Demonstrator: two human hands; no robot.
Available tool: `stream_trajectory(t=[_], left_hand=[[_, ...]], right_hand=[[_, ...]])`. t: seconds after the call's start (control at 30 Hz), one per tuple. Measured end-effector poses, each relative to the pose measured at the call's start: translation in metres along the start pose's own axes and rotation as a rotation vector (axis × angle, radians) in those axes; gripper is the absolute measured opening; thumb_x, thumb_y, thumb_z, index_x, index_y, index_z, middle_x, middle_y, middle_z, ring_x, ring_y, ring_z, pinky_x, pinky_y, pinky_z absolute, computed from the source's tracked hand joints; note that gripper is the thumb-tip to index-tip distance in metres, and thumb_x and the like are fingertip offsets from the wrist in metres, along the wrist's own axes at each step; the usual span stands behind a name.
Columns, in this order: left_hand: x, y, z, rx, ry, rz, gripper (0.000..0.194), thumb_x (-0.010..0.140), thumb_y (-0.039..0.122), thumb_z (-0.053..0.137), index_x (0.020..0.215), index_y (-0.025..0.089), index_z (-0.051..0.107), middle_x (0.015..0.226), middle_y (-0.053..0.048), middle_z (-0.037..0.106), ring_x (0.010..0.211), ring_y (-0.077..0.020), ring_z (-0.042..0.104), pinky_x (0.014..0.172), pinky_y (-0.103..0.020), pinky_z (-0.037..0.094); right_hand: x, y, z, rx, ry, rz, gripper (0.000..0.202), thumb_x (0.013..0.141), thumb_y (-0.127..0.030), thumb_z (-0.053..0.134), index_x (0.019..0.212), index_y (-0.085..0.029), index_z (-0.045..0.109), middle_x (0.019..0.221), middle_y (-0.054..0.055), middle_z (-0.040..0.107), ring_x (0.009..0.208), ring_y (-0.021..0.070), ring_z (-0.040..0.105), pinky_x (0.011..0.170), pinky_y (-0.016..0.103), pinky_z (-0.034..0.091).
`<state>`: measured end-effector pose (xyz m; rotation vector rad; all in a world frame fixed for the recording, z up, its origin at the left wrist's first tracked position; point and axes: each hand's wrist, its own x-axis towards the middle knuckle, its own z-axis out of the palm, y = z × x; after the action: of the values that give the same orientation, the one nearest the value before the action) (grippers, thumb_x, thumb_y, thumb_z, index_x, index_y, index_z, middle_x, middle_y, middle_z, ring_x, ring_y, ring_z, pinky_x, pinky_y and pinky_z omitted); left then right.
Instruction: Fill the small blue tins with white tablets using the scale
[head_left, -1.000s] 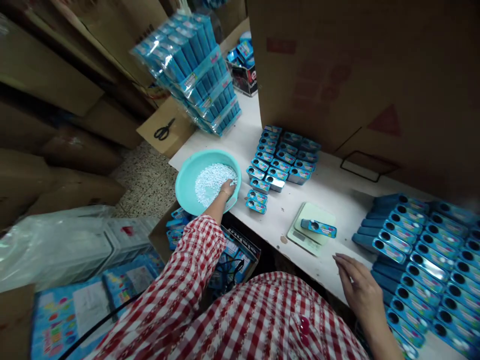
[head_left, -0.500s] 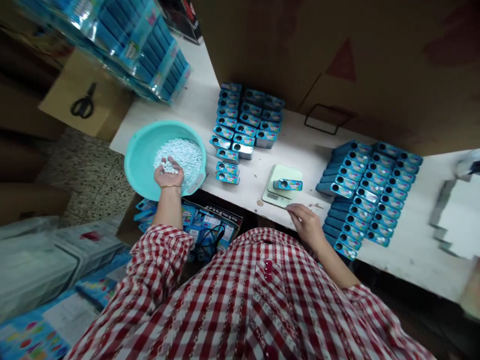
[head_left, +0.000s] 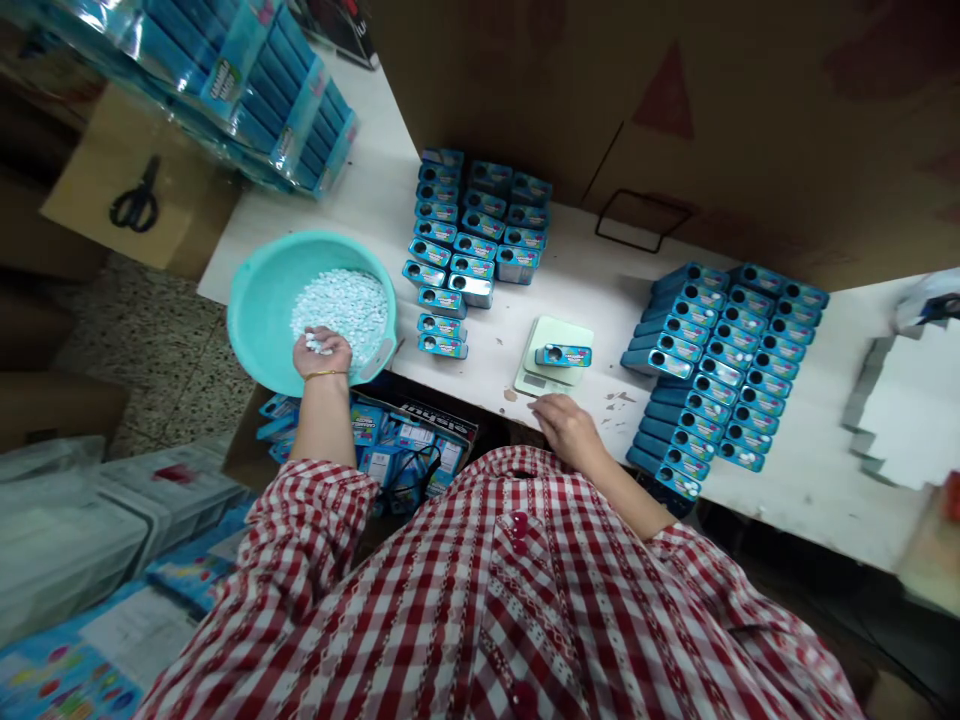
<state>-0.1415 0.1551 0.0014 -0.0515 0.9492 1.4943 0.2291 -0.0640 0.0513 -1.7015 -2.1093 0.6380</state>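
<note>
My left hand (head_left: 327,352) is palm up and curled around a small heap of white candies (head_left: 319,343). It is inside a turquoise plastic basin (head_left: 259,300), just over a pile of the same candies (head_left: 349,305). My right hand (head_left: 568,428) rests at the table's front edge, fingers loosely stretched and no object visible in them. Just beyond its fingertips lies a pale green kitchen scale (head_left: 577,330). On the scale stands one blue candy tin (head_left: 564,356) with a round hole in its top.
Rows of blue tins (head_left: 480,245) stand behind the scale to the left. More tins (head_left: 701,380), some showing white candies at their holes, stand on the right. A large cardboard box (head_left: 525,100) walls off the back. Scissors (head_left: 136,200) lie on a carton at left.
My left hand has curled its fingers further over the candies, still within the basin. My right hand has shifted left along the table edge, in front of the scale. The camera view has moved slightly.
</note>
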Motion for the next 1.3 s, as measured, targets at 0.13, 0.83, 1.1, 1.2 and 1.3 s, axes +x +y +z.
stream_trajectory(t=[0.13, 0.83, 1.1, 1.2, 1.3], left_hand=[[-0.028, -0.014, 0.019, -0.007, -0.038, -0.128, 0.03, 0.089, 0.022, 0.031, 0.064, 0.016, 0.046, 0.051, 0.002, 0.047, 0.037, -0.0015, 0.041, 0.032, -0.008, 0.029], [-0.155, -0.159, 0.056, 0.574, -0.1, -0.585, 0.023, 0.086, 0.028, 0.042, 0.079, 0.016, 0.06, 0.089, -0.008, 0.067, 0.101, -0.0192, 0.06, 0.083, -0.035, 0.052], [-0.163, -0.162, 0.045, 0.56, -0.015, -0.627, 0.022, 0.084, 0.023, 0.044, 0.068, 0.016, 0.057, 0.086, -0.008, 0.067, 0.099, -0.0179, 0.061, 0.08, -0.032, 0.053], [-0.159, -0.156, 0.038, 0.639, -0.022, -0.579, 0.021, 0.083, 0.026, 0.046, 0.068, 0.016, 0.056, 0.087, -0.008, 0.067, 0.1, -0.0181, 0.061, 0.08, -0.032, 0.053], [-0.156, -0.153, 0.031, 0.647, -0.016, -0.573, 0.02, 0.083, 0.027, 0.046, 0.069, 0.016, 0.058, 0.085, -0.007, 0.067, 0.095, -0.0176, 0.062, 0.078, -0.031, 0.053]], right_hand=[[0.02, 0.023, -0.023, -0.102, 0.222, 0.097, 0.028, 0.091, -0.024, 0.039, 0.102, -0.017, 0.064, 0.096, 0.01, 0.062, 0.091, 0.02, 0.053, 0.082, 0.033, 0.046], [0.03, 0.036, -0.023, -0.183, 0.117, 0.027, 0.032, 0.09, -0.017, 0.035, 0.109, -0.017, 0.06, 0.104, 0.011, 0.061, 0.093, 0.0214, 0.052, 0.081, 0.036, 0.044], [-0.007, -0.031, 0.002, 0.136, -0.313, -0.196, 0.024, 0.09, -0.025, 0.042, 0.096, -0.022, 0.066, 0.086, 0.003, 0.067, 0.079, 0.0151, 0.061, 0.067, 0.025, 0.05], [-0.013, -0.005, -0.011, 0.134, -0.161, -0.045, 0.024, 0.089, -0.027, 0.043, 0.094, -0.021, 0.066, 0.088, 0.005, 0.067, 0.081, 0.0166, 0.062, 0.073, 0.029, 0.051], [-0.015, 0.029, -0.032, 0.129, 0.088, 0.136, 0.023, 0.089, -0.028, 0.043, 0.091, -0.02, 0.065, 0.085, 0.006, 0.066, 0.079, 0.0165, 0.061, 0.074, 0.031, 0.051]])
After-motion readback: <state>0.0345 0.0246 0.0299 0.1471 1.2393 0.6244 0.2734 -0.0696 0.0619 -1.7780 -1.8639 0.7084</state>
